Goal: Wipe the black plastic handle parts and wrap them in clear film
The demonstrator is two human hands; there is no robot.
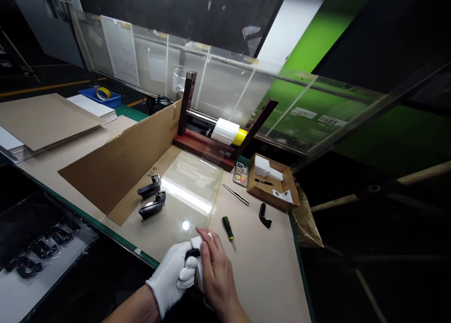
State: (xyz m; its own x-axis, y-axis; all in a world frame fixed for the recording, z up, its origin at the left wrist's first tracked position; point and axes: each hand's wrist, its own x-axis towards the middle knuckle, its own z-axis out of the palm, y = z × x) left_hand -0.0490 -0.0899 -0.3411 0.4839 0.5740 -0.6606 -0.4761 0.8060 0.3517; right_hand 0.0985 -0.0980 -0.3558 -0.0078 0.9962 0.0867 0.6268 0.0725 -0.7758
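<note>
My left hand, in a white glove, grips a small black part, mostly hidden by the fingers. My bare right hand is closed against it with a white cloth or paper between palm and part. Beyond the hands, two black curved handle-like pieces lie at the left of a clear sheet. A similar black curved piece rests on the right. The green-and-yellow screwdriver lies just beyond my right hand, with metal tweezers behind it.
At the back stands a dark red roll holder with a white roll. A cardboard box with white pieces and a phone are at right. An upright cardboard panel runs along the left. Bagged black parts sit lower left.
</note>
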